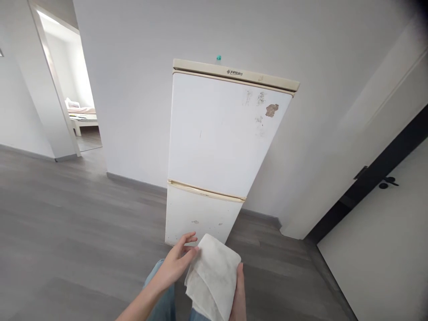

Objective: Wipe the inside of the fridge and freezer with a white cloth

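Note:
I hold a folded white cloth [212, 276] in both hands low in the middle of the view. My left hand [177, 261] pinches the cloth's upper left edge with its fingers. My right hand [238, 296] sits under and behind the cloth's right side, mostly covered by it. In front of me stands a white two-door fridge [217, 142] against the wall, both doors closed, with rust spots and smudges near the upper door's top right corner.
A small teal object [218, 57] sits on top of the fridge. An open doorway [72, 89] at the left leads to a room with a bed. A white door [381, 232] with a dark handle stands at the right. Grey wood-pattern flooring [73, 232] spreads left.

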The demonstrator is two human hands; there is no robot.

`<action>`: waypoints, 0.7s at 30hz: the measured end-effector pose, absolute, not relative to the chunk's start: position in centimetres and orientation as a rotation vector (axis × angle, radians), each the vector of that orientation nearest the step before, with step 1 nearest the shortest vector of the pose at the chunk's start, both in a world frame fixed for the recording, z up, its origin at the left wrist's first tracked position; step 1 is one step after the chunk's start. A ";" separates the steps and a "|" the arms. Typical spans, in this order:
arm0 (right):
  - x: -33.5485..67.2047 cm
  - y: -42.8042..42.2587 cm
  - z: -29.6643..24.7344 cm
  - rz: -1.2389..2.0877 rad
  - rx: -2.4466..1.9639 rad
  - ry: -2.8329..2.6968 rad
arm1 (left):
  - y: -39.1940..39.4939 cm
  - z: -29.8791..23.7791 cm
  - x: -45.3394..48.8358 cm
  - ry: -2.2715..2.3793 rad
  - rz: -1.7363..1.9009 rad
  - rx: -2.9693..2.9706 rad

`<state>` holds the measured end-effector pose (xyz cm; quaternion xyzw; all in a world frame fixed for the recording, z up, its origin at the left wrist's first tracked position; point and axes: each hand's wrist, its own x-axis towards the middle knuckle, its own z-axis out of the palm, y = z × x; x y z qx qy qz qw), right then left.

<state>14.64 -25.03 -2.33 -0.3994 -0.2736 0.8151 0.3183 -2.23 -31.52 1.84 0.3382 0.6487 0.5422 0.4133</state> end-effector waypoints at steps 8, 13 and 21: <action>14.7 -25.1 0.0 2.209 -1.157 -0.427 | -31.4 0.7 -2.0 1.715 1.213 1.116; 14.6 -24.9 -0.1 2.192 -1.157 -0.475 | -30.9 0.8 -1.7 1.645 1.269 1.062; 15.2 -23.9 -1.0 2.194 -1.179 -0.579 | -32.9 2.6 -1.8 1.164 1.305 0.942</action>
